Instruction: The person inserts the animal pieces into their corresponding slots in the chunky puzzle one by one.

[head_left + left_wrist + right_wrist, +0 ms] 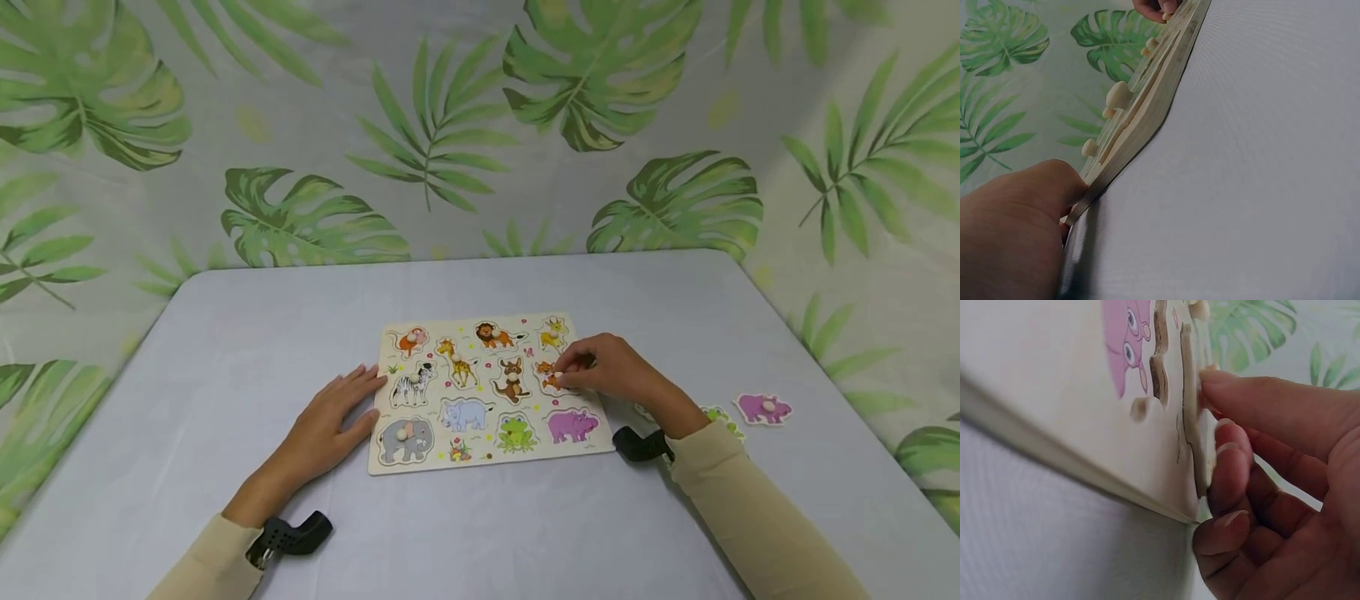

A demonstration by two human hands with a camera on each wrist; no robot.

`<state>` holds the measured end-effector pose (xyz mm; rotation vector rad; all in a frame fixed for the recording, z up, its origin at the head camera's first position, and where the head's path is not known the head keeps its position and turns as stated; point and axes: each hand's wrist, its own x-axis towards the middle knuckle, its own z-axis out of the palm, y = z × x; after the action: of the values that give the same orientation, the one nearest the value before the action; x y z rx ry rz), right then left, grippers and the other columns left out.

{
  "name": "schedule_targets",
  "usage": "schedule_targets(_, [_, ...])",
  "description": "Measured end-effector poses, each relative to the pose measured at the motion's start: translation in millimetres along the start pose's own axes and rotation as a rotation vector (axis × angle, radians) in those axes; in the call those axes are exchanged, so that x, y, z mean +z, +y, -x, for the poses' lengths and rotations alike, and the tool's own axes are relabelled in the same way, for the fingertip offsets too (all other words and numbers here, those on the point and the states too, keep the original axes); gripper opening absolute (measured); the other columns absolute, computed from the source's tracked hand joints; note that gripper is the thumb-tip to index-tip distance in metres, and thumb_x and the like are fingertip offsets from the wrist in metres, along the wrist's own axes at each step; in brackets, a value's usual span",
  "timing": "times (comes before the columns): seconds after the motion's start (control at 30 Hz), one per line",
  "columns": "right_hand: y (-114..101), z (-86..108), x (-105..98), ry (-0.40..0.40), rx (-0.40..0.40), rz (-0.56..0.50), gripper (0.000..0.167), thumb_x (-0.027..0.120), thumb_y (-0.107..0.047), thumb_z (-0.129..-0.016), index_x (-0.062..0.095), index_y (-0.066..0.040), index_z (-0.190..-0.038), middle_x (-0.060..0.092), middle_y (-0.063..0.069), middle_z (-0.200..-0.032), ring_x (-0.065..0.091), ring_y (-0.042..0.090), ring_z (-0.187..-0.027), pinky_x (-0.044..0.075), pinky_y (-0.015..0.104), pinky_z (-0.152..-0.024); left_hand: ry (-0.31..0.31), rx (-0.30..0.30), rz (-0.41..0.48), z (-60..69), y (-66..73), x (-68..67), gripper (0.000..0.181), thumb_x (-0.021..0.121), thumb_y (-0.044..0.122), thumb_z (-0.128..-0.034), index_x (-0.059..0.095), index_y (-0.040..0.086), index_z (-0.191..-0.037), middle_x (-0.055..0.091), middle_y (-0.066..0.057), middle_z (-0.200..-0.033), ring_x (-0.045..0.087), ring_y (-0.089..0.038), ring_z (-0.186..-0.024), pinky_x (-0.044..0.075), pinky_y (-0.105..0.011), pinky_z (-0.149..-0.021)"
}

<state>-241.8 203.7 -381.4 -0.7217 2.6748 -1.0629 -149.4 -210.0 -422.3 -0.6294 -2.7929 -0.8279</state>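
Observation:
A wooden animal puzzle board lies on the table. My left hand rests at its left edge with fairly straight fingers, the thumb on the rim in the left wrist view. My right hand is over the board's right side and pinches an orange tiger-like puzzle piece at its knob. In the right wrist view, the edge of that piece lies at its recess. Knobbed pieces such as the elephant, lion and giraffe sit in the board. The hippo recess shows its printed picture.
A loose purple hippo piece lies on the table to the right. Beside it, a green frog piece is partly hidden by the right wrist. Behind the white-covered table hangs a leaf-patterned cloth.

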Motion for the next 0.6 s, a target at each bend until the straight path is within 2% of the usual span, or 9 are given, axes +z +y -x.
schedule_targets(0.37, [-1.2,0.1,1.1,-0.014,0.023,0.004,0.009,0.077,-0.017,-0.083,0.074,-0.012,-0.09,0.062,-0.001,-0.078,0.053,0.016,-0.073,0.046,0.028,-0.065,0.005,0.005,-0.005,0.7,-1.6,1.2,0.049,0.058,0.026,-0.0967,0.048,0.013,-0.143,0.04,-0.007,-0.151,0.03,-0.029,-0.142,0.018,-0.045,-0.118])
schedule_targets(0.6, [-2.0,-0.2,-0.4,-0.029,0.037,-0.014,0.013,0.076,-0.018,-0.083,0.074,-0.012,-0.095,0.06,0.0,-0.079,0.053,0.019,-0.075,0.046,0.031,-0.066,0.0,0.001,-0.003,-0.3,-0.6,0.7,0.049,0.058,0.027,-0.0964,0.048,0.012,-0.143,0.04,-0.007,-0.151,0.029,-0.028,-0.142,0.019,-0.045,-0.118])
